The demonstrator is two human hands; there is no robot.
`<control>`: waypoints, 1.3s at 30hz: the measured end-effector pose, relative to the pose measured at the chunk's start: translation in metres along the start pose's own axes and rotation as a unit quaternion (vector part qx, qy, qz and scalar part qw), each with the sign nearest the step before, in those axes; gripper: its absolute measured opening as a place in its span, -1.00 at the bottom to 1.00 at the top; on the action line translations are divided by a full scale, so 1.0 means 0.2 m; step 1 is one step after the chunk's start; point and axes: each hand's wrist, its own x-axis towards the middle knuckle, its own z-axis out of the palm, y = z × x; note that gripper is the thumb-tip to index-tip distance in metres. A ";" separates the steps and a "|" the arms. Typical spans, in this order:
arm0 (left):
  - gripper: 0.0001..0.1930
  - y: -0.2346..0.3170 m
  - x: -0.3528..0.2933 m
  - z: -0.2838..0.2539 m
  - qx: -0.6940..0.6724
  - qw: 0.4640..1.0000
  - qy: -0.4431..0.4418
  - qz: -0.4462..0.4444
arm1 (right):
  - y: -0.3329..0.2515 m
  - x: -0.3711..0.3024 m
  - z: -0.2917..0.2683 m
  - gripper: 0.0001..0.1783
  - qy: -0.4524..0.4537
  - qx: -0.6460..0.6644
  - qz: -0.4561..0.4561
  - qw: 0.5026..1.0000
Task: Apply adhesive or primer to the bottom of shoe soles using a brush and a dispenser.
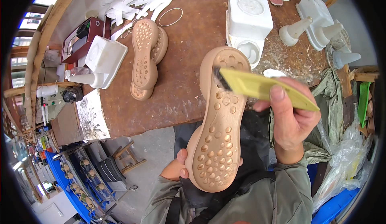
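Note:
A tan shoe sole, covered in round hollows, lies over another tan sole whose rounded edges stick out at its left. My left hand grips the near end from below, fingertips curling round the edge and the rest hidden. In my right hand is a brush with a yellow-green handle, pinched between thumb and fingers. Its dark bristles are at the hollows near the sole's far end. On the bench to the left rests another pair of stacked tan soles.
A brown workbench bears a white box-shaped container with a cup, others like it, and white cone nozzles. White strips pile at the back. Left stand a wooden stool and a rack; plastic sheeting hangs right.

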 end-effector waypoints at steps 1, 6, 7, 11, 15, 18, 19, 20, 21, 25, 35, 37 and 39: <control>-0.06 0.00 -0.04 0.02 0.009 1.000 0.003 -0.001 | -0.02 -0.02 -0.02 -0.84 0.000 0.000 -0.003 1.000; -0.03 -0.02 -0.05 0.06 0.054 0.998 0.014 -0.010 | -0.15 -0.06 -0.05 -0.83 -0.036 0.041 0.028 0.998; -0.02 -0.03 -0.07 0.08 0.064 0.998 0.017 -0.012 | -0.16 -0.04 -0.05 -0.83 -0.035 0.065 0.039 0.997; 0.00 -0.16 0.36 0.05 0.101 0.994 0.025 -0.013 | -0.17 0.04 -0.04 -0.82 0.000 0.070 0.020 0.997; 0.03 -0.16 0.27 0.10 0.138 0.990 0.039 -0.001 | -0.24 -0.05 -0.04 -0.84 -0.028 0.047 -0.021 0.998; 0.05 -0.09 -0.05 0.17 0.163 0.985 0.057 0.008 | -0.26 -0.14 -0.03 -0.85 -0.041 0.033 -0.040 0.998; 0.06 -0.07 -0.18 0.19 0.170 0.983 0.063 0.009 | -0.27 -0.16 -0.03 -0.85 -0.043 0.022 -0.045 0.998; 0.06 -0.05 -0.28 0.21 0.178 0.982 0.071 0.009 | -0.27 -0.18 -0.04 -0.85 -0.044 0.022 -0.044 0.998; 0.07 -0.05 -0.33 0.21 0.184 0.980 0.077 0.010 | -0.27 -0.20 -0.04 -0.85 -0.047 0.016 -0.049 0.998; 0.10 -0.09 -0.23 0.35 0.215 0.971 0.106 0.018 | -0.30 -0.27 -0.03 -0.84 -0.056 0.012 -0.052 0.997; -0.18 -0.06 -0.12 0.16 0.196 0.973 -0.114 -0.047 | -0.34 -0.42 -0.03 -0.81 -0.075 -0.032 -0.069 0.994; -0.18 -0.04 -0.11 0.17 0.175 0.977 -0.117 -0.033 | -0.35 -0.45 -0.02 -0.81 -0.085 -0.060 -0.069 0.992; -0.18 -0.05 -0.16 0.18 0.154 0.981 -0.120 -0.020 | -0.36 -0.47 -0.02 -0.82 -0.083 -0.064 -0.073 0.992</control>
